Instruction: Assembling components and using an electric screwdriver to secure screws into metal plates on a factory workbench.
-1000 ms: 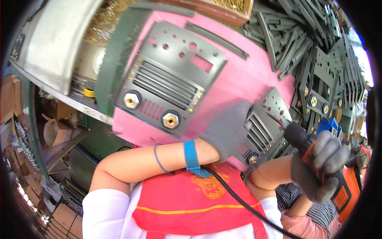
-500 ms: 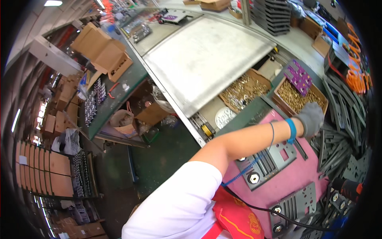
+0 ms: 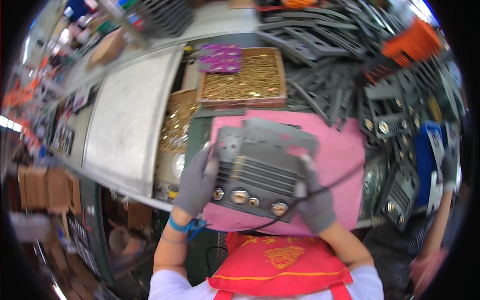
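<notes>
2 gray panels (image 3: 270,172), overlapping, are over the pink mat (image 3: 345,185) btwn the hands; hex nuts (image 3: 240,196) w/ brass centres look already fitted along the near edge, so that part seems done. Pair sits apart from similar fitted panels (image 3: 387,95) heaped at R; whether any small parts are left to add, can't tell, too blurry. L hand (image 3: 194,186) half closed, thumb & fingers pinching the L edge; R hand (image 3: 317,205) likewise curled on the R edge, exact fingertip contact unclear
</notes>
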`<state>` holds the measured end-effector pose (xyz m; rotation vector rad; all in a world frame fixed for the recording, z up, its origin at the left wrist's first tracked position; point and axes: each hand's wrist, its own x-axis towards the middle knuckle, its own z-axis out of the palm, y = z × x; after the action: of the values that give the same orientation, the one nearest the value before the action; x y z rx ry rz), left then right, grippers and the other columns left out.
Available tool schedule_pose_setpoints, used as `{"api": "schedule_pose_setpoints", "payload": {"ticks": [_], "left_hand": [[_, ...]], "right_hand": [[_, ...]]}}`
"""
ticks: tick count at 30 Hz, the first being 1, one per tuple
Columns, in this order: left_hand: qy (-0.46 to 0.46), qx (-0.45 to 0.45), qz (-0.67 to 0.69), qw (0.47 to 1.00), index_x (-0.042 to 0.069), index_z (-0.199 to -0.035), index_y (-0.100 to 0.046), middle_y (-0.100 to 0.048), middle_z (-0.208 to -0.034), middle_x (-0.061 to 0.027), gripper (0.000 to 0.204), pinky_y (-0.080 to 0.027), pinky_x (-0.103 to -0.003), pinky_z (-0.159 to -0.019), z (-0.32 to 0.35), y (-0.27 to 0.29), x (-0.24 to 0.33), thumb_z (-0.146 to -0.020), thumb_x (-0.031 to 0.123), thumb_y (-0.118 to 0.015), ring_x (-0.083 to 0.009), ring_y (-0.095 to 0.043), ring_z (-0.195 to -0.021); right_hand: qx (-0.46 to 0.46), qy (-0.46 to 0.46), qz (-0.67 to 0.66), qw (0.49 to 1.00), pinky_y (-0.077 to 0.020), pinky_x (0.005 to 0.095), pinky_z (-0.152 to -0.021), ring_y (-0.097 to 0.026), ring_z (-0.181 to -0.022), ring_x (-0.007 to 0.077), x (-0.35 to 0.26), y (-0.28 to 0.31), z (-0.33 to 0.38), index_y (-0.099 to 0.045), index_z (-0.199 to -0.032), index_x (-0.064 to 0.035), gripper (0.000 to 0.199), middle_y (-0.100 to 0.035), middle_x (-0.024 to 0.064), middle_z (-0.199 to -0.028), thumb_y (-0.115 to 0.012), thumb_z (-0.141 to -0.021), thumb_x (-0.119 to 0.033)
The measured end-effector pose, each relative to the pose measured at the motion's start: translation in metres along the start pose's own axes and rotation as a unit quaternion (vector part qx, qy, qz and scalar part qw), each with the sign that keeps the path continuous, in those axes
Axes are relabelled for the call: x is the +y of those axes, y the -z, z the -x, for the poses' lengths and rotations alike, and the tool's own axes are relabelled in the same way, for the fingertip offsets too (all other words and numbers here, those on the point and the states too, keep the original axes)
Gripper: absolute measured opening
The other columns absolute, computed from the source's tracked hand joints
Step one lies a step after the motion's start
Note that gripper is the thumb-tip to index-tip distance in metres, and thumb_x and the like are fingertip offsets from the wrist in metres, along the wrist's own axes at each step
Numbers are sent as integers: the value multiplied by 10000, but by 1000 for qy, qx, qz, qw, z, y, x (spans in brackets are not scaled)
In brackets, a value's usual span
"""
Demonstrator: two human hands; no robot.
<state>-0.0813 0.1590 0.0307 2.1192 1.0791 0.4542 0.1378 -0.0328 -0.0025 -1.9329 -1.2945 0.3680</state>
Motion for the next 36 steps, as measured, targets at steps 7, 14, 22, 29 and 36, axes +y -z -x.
{"api": "schedule_pose_setpoints", "payload": {"ticks": [7, 14, 22, 29, 36], "left_hand": [[137, -173, -14, 975, -69, -1416, -452, -606, -1271, -195, 515, -410, -325, -1031, 7, 7, -15, -1048, 290, -420, -245, -554, -1198], [2, -269, 111, 957, -67, -1491, -343, -541, -1369, -169, 529, -378, -312, -1064, 32, 0, 69, -1020, 160, -423, -193, -497, -1262], [-90, -388, 203, 894, -99, -1525, -176, -604, -1076, -169, 655, -491, -329, -826, 27, -134, 184, -1023, 188, -484, -214, -598, -915], [-147, -436, 281, 842, -152, -1496, -166, -445, -1427, -316, 718, -375, -354, -1105, 4, -243, 237, -1015, 246, -521, -305, -450, -1367], [-160, -383, 222, 882, -27, -1468, -389, -606, -1206, -158, 534, -486, -329, -907, -8, -270, 220, -1036, 266, -501, -215, -605, -1037]], "right_hand": [[-129, -123, -35, 983, -497, 528, -618, -649, -669, 411, -20, -40, -27, -90, -1568, -28, 778, -686, 220, -836, -469, -999, -399], [-147, -205, -142, 957, -499, 517, -838, -653, -892, 458, -15, 51, 27, -194, -1524, 59, 721, -664, 297, -1008, -443, -981, -346], [145, -275, -101, 945, -484, 351, -951, -661, -1070, 302, 39, 186, 118, -424, -1456, 37, 601, -646, 275, -1166, -550, -948, -257], [229, -304, -139, 914, -404, 316, -1053, -554, -1235, 218, 112, 244, 154, -473, -1413, 65, 521, -603, 201, -1324, -530, -962, -189], [228, -330, 93, 911, -428, 362, -1036, -602, -1199, 292, 151, 259, 147, -567, -1337, 15, 416, -630, 209, -1293, -502, -964, -158]]}}
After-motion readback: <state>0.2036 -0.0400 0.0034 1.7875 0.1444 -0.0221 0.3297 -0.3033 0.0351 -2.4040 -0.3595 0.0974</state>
